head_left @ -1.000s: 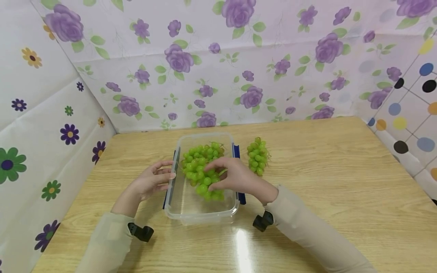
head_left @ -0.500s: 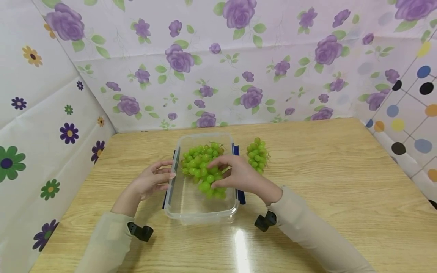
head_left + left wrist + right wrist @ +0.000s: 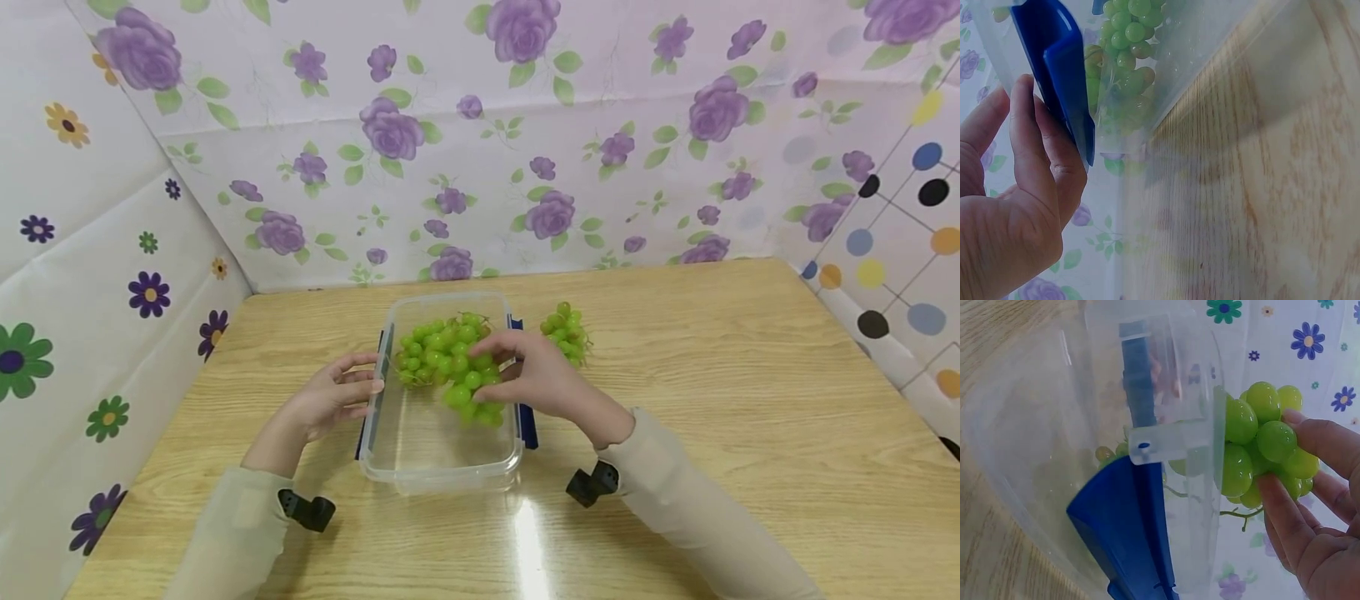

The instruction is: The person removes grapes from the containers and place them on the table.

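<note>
Right hand [image 3: 543, 377] pinches green-grape bunch [image 3: 467, 381] (likely soft, bruisable; stem [image 3: 1245, 516] safer); left hand [image 3: 327, 402] grips clear container [image 3: 450, 475] at 9 o'clock.

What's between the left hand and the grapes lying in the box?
The box's clear side wall, with its blue clip; the head and left wrist views show it.

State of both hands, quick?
Left hand: open, touching the box.
Right hand: closed, holding grapes.
</note>
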`<action>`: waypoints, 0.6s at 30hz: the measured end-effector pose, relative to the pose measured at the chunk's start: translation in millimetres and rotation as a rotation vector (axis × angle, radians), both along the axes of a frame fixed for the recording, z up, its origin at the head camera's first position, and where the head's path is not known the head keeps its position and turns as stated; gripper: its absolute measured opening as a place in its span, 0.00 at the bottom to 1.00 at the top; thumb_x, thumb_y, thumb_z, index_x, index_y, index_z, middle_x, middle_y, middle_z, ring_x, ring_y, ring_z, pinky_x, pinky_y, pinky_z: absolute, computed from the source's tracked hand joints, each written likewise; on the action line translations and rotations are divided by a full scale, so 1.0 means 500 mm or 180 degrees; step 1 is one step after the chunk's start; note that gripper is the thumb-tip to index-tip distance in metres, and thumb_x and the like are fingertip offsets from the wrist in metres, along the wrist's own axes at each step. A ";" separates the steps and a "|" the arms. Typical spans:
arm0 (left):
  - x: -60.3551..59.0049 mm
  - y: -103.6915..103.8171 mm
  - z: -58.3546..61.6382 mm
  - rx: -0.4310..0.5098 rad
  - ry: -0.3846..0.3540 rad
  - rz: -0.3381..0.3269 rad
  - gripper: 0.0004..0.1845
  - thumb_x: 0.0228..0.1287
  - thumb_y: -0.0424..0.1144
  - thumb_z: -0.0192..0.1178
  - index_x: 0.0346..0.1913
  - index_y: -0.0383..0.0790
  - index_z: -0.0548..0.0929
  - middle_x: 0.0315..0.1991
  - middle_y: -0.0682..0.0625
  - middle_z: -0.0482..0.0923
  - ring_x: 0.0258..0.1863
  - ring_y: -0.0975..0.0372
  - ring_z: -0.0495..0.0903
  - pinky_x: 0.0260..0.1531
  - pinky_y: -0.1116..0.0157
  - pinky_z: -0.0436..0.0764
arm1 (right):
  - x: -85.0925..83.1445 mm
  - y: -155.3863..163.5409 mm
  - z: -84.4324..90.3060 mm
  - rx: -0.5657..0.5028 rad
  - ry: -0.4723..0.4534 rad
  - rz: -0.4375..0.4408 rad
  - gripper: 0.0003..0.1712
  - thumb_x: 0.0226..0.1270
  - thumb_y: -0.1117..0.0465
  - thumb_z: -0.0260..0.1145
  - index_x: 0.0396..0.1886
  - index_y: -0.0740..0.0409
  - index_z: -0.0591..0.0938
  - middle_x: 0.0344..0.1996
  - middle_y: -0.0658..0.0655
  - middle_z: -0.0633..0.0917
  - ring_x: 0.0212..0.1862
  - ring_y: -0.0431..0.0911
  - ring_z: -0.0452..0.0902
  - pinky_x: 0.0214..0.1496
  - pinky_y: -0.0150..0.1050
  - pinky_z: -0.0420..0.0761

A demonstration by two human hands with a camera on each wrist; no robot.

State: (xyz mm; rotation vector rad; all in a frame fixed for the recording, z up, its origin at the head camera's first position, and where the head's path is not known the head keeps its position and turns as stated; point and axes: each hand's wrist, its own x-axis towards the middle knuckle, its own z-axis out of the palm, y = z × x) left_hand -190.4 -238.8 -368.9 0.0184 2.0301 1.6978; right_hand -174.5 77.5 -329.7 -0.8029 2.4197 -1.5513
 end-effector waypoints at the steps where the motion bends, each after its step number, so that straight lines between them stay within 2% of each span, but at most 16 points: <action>1: 0.000 0.000 0.000 0.0005 -0.0002 0.0000 0.37 0.67 0.39 0.58 0.73 0.39 0.52 0.61 0.41 0.58 0.46 0.65 0.73 0.42 0.70 0.79 | 0.001 0.002 0.001 -0.0009 -0.0014 -0.0028 0.25 0.50 0.65 0.76 0.51 0.60 0.81 0.49 0.57 0.80 0.47 0.48 0.76 0.45 0.34 0.81; 7: 0.000 -0.001 0.001 0.0015 -0.0004 -0.0014 0.37 0.68 0.38 0.57 0.73 0.38 0.51 0.60 0.41 0.59 0.45 0.66 0.73 0.41 0.70 0.79 | 0.004 0.012 0.002 -0.0128 -0.0112 -0.0172 0.26 0.51 0.66 0.75 0.52 0.59 0.80 0.50 0.58 0.79 0.48 0.49 0.77 0.45 0.34 0.82; 14: -0.001 0.000 0.002 0.0039 -0.0010 -0.0001 0.36 0.67 0.37 0.58 0.73 0.37 0.52 0.55 0.45 0.62 0.43 0.66 0.74 0.39 0.71 0.80 | 0.009 0.020 0.002 -0.0360 -0.0093 -0.0288 0.27 0.50 0.67 0.76 0.52 0.59 0.80 0.49 0.58 0.80 0.47 0.49 0.77 0.44 0.34 0.82; 18: -0.002 0.000 0.000 0.0026 -0.0004 -0.0001 0.36 0.67 0.37 0.58 0.73 0.38 0.52 0.55 0.46 0.62 0.42 0.66 0.74 0.39 0.71 0.80 | 0.009 0.030 0.005 -0.0376 -0.0128 -0.0373 0.26 0.51 0.66 0.75 0.53 0.59 0.80 0.49 0.58 0.80 0.48 0.49 0.76 0.46 0.35 0.81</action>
